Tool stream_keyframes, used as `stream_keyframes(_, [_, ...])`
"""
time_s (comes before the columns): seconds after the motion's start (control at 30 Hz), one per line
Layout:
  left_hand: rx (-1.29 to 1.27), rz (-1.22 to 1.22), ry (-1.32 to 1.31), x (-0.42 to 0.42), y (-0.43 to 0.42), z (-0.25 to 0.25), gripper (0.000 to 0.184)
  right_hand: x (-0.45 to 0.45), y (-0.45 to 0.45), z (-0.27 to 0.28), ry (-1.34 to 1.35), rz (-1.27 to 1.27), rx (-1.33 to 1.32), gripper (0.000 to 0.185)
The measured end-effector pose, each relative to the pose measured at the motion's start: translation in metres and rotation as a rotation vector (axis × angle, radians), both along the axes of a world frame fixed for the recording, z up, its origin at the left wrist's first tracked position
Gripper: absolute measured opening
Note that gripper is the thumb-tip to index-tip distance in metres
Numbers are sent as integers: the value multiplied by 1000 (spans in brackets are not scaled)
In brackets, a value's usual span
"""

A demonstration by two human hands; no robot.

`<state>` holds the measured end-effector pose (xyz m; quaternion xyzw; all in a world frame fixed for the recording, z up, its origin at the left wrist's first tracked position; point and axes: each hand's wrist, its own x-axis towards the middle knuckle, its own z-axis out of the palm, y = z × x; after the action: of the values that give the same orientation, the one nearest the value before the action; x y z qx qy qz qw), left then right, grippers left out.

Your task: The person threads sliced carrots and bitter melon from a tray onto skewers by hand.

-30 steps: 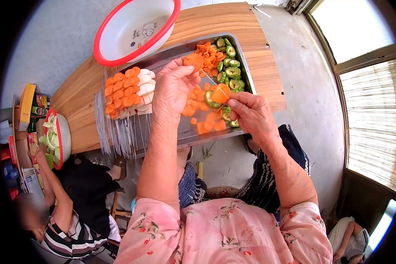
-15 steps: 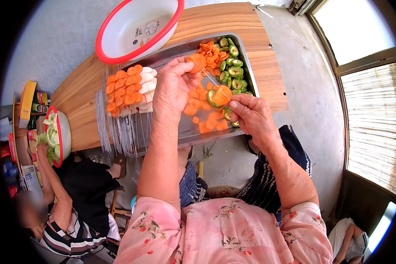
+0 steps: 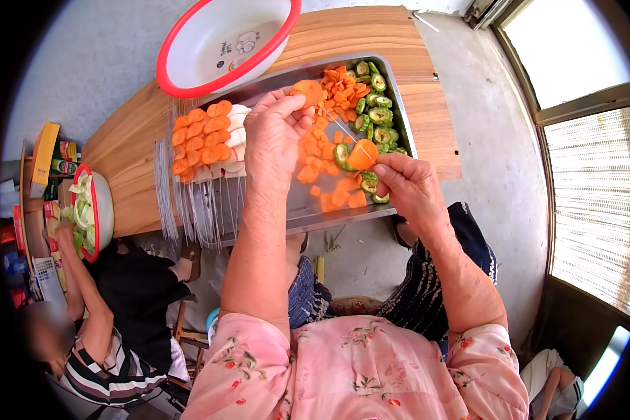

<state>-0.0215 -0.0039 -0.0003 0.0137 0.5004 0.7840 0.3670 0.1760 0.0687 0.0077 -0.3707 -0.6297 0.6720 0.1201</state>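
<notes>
My left hand (image 3: pixel 276 129) pinches an orange carrot slice (image 3: pixel 306 92) above the metal tray (image 3: pixel 297 222). Lower right of it, my right hand (image 3: pixel 409 183) pinches a second carrot slice (image 3: pixel 362 155), which is on a thin pale skewer (image 3: pixel 339 123). The skewer runs between the two slices. Beneath my hands the tray holds small carrot pieces (image 3: pixel 339 87), green ridged slices (image 3: pixel 381 115) and a green slice (image 3: pixel 342 157) near the skewer. To the left lie rows of carrot slices (image 3: pixel 201 140) beside white slices (image 3: pixel 236 134), with skewers (image 3: pixel 213 210) sticking out towards me.
A white basin with a red rim (image 3: pixel 259 63) stands at the back of the wooden table (image 3: pixel 129 161). At left, a co-worker (image 3: pixel 94 329) has a hand at a red-rimmed bowl of leafy vegetable (image 3: pixel 99 210). Another person (image 3: pixel 553 381) sits at lower right.
My right hand has moved slightly down and to the right with its carrot slice. My left hand keeps its pinch. The view has shifted a little.
</notes>
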Motion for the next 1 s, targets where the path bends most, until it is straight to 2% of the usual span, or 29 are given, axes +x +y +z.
stream_keyframes(0.3, [-27, -49, -2, 2, -2, 5, 16, 1, -1, -10, 57, 16, 63, 15])
stream_keyframes(0.6, [50, -73, -121, -2, -4, -4, 18, 0, -3, -10, 84, 16, 97, 16])
stream_keyframes(0.8, [171, -210, -493, -13, -6, -7, 15, 0, -3, -10, 81, 5, 114, 16])
stream_keyframes(0.9, [208, -237, -508, -14, -8, -12, 26, 0, -4, -11, 85, 1, 129, 16])
stream_keyframes(1.0, [142, -157, -411, -7, -6, -8, 25, -2, -6, -8, 83, -2, 105, 16])
